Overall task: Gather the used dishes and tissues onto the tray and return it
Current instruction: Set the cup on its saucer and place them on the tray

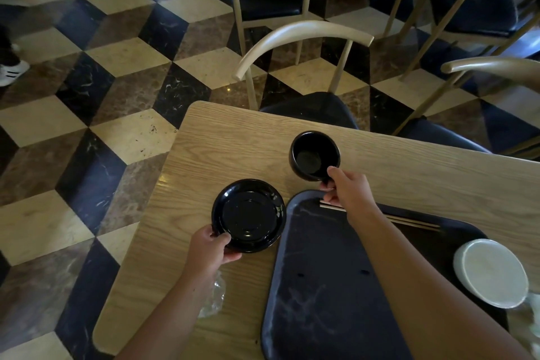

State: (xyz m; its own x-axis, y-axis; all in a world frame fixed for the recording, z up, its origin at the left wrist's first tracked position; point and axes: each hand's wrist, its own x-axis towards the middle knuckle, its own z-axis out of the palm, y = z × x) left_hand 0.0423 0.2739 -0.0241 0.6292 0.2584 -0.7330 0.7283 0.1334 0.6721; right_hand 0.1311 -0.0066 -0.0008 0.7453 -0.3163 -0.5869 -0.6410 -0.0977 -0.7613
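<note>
My left hand [211, 245] grips the near rim of the glossy black plate [249, 215] — just left of the dark tray [321, 286]. My right hand [347, 188] pinches the black bowl [314, 155], tilted. Chopsticks [409, 221] and a white dish [492, 272] lie on the tray.

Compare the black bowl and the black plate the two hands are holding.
The deep black bowl has tall walls; the shallow black round plate is flat and wider. The right hand pinches the bowl's near rim; the left hand grips the plate's near edge. The bowl sits beyond the dark plastic tray; the plate lies to the tray's left. Both are glossy black, look empty, and are not yet on the tray.
</note>
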